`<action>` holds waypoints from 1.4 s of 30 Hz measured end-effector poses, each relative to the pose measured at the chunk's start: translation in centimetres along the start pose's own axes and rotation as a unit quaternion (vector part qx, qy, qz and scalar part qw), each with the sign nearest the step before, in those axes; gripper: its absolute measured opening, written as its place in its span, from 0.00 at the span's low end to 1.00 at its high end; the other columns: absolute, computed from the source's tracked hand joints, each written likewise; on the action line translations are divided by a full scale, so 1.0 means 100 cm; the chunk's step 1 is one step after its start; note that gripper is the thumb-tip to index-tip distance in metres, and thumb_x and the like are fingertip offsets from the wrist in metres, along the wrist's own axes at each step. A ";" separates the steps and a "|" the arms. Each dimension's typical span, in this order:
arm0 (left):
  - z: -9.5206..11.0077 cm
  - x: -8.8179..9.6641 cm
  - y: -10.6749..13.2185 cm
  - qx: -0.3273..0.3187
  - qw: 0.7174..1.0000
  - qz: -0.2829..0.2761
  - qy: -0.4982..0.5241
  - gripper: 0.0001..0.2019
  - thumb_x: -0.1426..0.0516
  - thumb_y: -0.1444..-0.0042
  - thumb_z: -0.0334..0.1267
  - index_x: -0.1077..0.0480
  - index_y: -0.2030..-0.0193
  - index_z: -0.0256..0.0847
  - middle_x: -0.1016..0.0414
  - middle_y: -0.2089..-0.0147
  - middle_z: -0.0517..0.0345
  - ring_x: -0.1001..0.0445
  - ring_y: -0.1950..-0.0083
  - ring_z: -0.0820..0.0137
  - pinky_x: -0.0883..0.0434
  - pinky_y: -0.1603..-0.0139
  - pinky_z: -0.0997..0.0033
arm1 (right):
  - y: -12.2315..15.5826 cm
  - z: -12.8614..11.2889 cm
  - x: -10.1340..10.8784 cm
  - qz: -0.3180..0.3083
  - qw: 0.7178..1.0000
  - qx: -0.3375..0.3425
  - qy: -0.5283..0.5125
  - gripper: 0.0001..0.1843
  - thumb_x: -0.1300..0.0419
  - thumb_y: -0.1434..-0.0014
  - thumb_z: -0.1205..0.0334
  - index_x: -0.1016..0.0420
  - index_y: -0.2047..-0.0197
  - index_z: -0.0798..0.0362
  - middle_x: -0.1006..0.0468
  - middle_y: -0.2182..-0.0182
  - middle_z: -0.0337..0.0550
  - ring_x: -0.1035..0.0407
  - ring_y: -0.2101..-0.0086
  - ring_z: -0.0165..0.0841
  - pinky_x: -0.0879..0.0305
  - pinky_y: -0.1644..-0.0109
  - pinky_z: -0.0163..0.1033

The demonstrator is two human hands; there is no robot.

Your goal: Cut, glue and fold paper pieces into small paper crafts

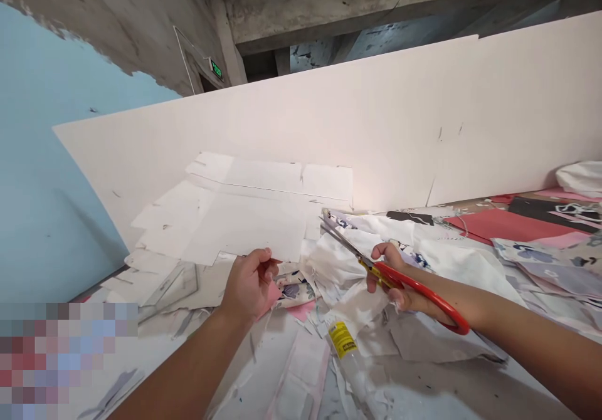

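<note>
My left hand [249, 285] pinches the lower edge of a large white cardboard sheet [244, 227], which has cut, stepped outlines like a flat box blank. A small pink scrap [270, 298] shows just under that hand. My right hand [390, 276] grips red-handled scissors [414, 288], with the steel blades [341, 239] pointing up and left beside the sheet's right edge, apart from it. The blades look nearly closed. A clear plastic glue bottle with a yellow label [342, 338] lies below my right hand.
A tall white board [399, 113] stands behind the work, with a blue wall [47, 157] on the left. Floral fabric [545, 263], pink and black sheets [498, 224] and white scraps cover the surface. Concrete beams and a green exit sign [216, 69] are overhead.
</note>
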State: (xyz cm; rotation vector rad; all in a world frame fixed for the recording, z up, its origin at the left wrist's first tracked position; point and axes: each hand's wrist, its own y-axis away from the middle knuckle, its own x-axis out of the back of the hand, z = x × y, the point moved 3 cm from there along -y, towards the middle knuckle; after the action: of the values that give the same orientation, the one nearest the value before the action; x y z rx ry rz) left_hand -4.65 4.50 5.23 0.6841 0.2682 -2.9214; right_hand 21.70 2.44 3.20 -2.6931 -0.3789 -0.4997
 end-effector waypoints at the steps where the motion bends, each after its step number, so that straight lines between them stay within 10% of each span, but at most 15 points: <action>1: -0.001 0.002 -0.001 0.005 1.000 -0.007 -0.004 0.12 0.43 0.62 0.31 0.38 0.90 0.38 0.46 0.90 0.66 0.46 0.84 0.80 0.39 0.77 0.75 | 0.000 -0.002 0.000 -0.030 0.999 0.012 0.019 0.26 0.40 0.59 0.36 0.36 0.67 0.48 0.32 0.70 0.40 0.40 0.76 0.30 0.42 0.71 0.37; 16: -0.003 0.005 -0.006 0.033 0.995 -0.082 -0.039 0.11 0.44 0.63 0.30 0.43 0.89 0.36 0.49 0.86 0.68 0.50 0.85 0.85 0.49 0.85 0.82 | 0.006 -0.031 0.001 -0.211 0.969 -0.015 0.128 0.31 0.58 0.52 0.28 0.39 0.68 0.49 0.41 0.66 0.41 0.44 0.72 0.32 0.41 0.70 0.38; 42: -0.009 0.007 -0.007 0.050 0.989 -0.119 -0.078 0.12 0.47 0.62 0.30 0.45 0.90 0.38 0.51 0.86 0.68 0.53 0.84 0.83 0.48 0.84 0.80 | 0.005 -0.006 -0.007 -0.158 0.979 -0.100 0.082 0.23 0.51 0.46 0.38 0.39 0.73 0.51 0.28 0.74 0.41 0.37 0.81 0.29 0.40 0.77 0.37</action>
State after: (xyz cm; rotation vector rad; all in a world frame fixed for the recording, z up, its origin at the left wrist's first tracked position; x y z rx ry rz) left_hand -4.99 5.28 4.26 0.4600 0.1988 -3.2146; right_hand 21.06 1.63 3.33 -2.7665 -0.7507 -0.8893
